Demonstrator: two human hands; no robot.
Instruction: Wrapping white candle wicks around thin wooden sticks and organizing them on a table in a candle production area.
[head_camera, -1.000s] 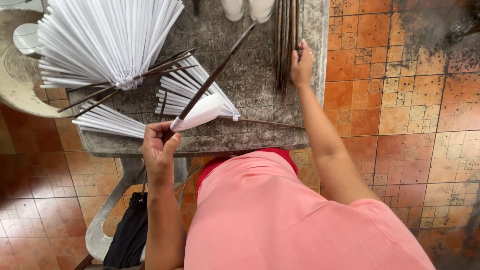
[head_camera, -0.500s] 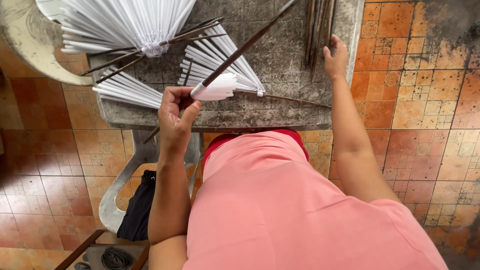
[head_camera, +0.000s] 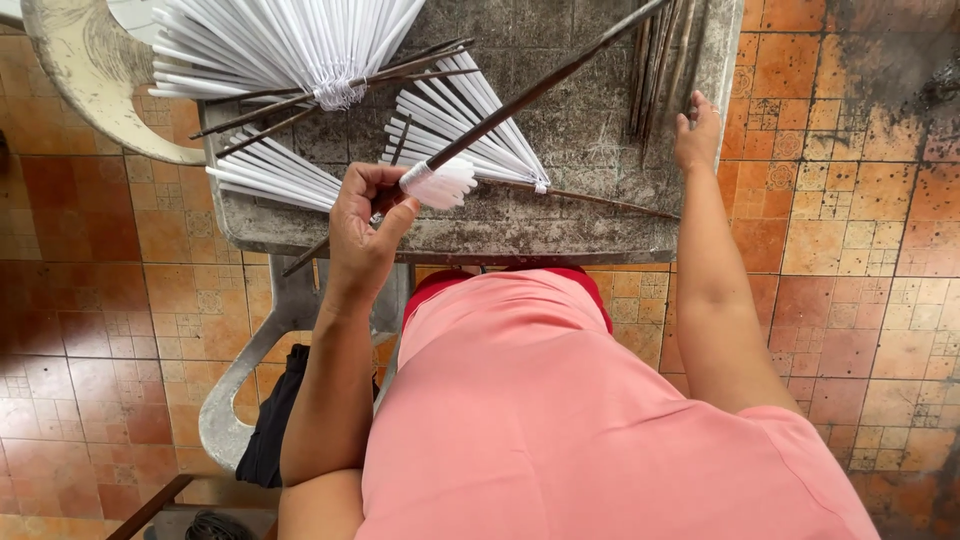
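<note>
Left fingers (head_camera: 372, 178) curled shut around a long dark stick (head_camera: 520, 95), pinching it just below a small bundle of folded white paper strips (head_camera: 440, 183) bound to the shaft, thumb pressed against the wrapping. Left hand (head_camera: 362, 225) held above the near edge of the grey stone worktable (head_camera: 590, 140), stick running from it up and away across the table toward the far right corner. Right fingers (head_camera: 690, 125) loosely spread, tips resting at the near ends of a cluster of bare dark sticks (head_camera: 660, 60) along the table's right side; no grip closed on any of them as far as can be seen. Right hand (head_camera: 698, 135) lying flat by the table's right edge. Spread on the table left of centre, a finished white paper fan (head_camera: 470, 130), a bigger one (head_camera: 280, 45) at the far left, a third (head_camera: 270, 175) hanging over the left edge. Judging from this: mid-assembly, with one bundle seated on its stick and the free hand feeling for another stick. Next move likely calls for singling out one stick without disturbing the rest, while keeping the pinch firm so the bundle does not slip.
</note>
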